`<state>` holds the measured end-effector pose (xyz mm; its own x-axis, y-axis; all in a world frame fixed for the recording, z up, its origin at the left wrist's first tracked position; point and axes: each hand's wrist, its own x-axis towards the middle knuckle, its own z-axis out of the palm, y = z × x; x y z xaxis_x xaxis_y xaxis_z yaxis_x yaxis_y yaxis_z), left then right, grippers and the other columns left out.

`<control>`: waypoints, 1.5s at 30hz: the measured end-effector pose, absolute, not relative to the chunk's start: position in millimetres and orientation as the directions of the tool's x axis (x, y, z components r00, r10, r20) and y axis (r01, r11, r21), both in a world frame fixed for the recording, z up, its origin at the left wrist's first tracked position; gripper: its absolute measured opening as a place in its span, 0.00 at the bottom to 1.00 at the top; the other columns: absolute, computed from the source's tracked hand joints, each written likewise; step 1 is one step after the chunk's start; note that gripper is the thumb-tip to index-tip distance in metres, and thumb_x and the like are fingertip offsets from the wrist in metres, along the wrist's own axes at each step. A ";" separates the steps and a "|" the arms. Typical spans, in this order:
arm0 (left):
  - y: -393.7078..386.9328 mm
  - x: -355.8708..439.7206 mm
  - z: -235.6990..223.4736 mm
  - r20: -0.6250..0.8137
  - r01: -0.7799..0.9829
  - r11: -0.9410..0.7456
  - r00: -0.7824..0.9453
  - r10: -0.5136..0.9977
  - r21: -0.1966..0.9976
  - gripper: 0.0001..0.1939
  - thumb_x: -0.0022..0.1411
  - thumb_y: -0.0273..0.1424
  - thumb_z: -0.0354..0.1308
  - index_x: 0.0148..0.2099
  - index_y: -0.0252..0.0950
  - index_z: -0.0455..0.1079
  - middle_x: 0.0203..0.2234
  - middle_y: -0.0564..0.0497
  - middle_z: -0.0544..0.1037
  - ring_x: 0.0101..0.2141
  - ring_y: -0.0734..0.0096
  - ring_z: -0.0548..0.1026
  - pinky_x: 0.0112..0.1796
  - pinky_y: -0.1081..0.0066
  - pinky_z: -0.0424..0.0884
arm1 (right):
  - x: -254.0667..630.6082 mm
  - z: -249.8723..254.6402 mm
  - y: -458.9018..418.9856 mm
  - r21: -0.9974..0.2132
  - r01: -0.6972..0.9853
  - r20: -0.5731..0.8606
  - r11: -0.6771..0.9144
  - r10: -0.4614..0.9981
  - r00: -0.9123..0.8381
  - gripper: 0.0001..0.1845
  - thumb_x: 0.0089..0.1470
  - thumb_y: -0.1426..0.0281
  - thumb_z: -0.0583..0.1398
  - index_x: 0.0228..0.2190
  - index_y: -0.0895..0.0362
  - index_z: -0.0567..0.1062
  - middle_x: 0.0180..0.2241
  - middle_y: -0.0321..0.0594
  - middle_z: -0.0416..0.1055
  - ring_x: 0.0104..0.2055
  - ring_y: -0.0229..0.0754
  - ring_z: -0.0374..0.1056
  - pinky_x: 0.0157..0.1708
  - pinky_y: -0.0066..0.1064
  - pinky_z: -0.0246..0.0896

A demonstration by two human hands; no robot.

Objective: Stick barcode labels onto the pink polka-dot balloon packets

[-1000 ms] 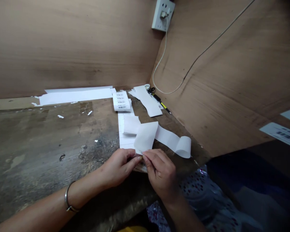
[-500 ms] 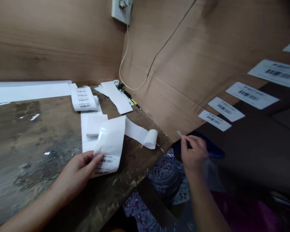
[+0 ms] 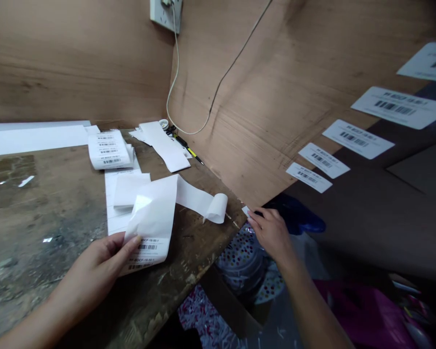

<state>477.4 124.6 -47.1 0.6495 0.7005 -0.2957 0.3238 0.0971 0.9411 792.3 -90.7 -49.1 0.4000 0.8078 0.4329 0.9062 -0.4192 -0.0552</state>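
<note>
Pinching a barcode label strip [image 3: 148, 232] with our left hand [image 3: 92, 278]
We're also pinching a white scrap [image 3: 245, 211] in our right hand [image 3: 272, 233], beside the bench edge [image 3: 203, 257]

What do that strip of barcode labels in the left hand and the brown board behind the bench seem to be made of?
The label strip looks like thin white paper, with a glossy backing that catches light where it curls. The board looks like unpainted plywood, matt, with visible wood grain, though it could be a wood veneer.
</note>
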 end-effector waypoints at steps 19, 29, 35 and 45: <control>130.4 469.7 -52.1 -0.178 0.108 0.141 0.629 0.757 0.984 0.19 0.58 0.44 0.54 0.38 0.31 0.70 0.32 0.48 0.78 0.32 0.67 0.73 0.34 0.71 0.69 | 717.2 -17.9 99.3 -0.322 0.926 0.421 -0.200 0.845 0.329 0.30 0.51 0.73 0.56 0.56 0.59 0.62 0.33 0.48 0.75 0.30 0.49 0.71 0.32 0.40 0.64; 128.4 471.4 -41.3 -0.139 -0.004 0.218 0.757 0.639 0.976 0.17 0.53 0.38 0.60 0.40 0.30 0.72 0.35 0.47 0.78 0.37 0.63 0.74 0.41 0.66 0.69 | 605.0 -52.7 48.2 -0.995 0.101 0.053 -0.006 0.821 0.569 0.19 0.53 0.64 0.59 0.44 0.53 0.60 0.30 0.38 0.74 0.30 0.43 0.72 0.29 0.33 0.68; 128.3 469.6 -36.4 -0.185 0.014 0.252 0.721 0.668 0.968 0.14 0.52 0.36 0.60 0.38 0.30 0.72 0.34 0.46 0.79 0.36 0.64 0.75 0.41 0.64 0.69 | 618.7 -38.2 46.7 -0.733 0.679 0.463 -0.039 0.702 0.541 0.17 0.51 0.64 0.61 0.43 0.55 0.69 0.43 0.48 0.69 0.42 0.49 0.68 0.42 0.46 0.65; 136.3 465.6 -37.5 -0.090 0.068 0.059 0.799 0.594 0.996 0.14 0.59 0.38 0.54 0.35 0.31 0.72 0.30 0.49 0.77 0.35 0.68 0.72 0.39 0.70 0.67 | 616.9 -37.5 48.9 -0.677 0.682 0.471 0.277 0.875 0.111 0.11 0.54 0.73 0.59 0.40 0.52 0.75 0.37 0.38 0.75 0.43 0.42 0.68 0.43 0.38 0.67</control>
<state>465.6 136.3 -37.5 0.7992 0.5943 -0.0895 0.0679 0.0587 0.9960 616.9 48.9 -37.5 0.1114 0.8751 0.4709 0.6821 0.2773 -0.6766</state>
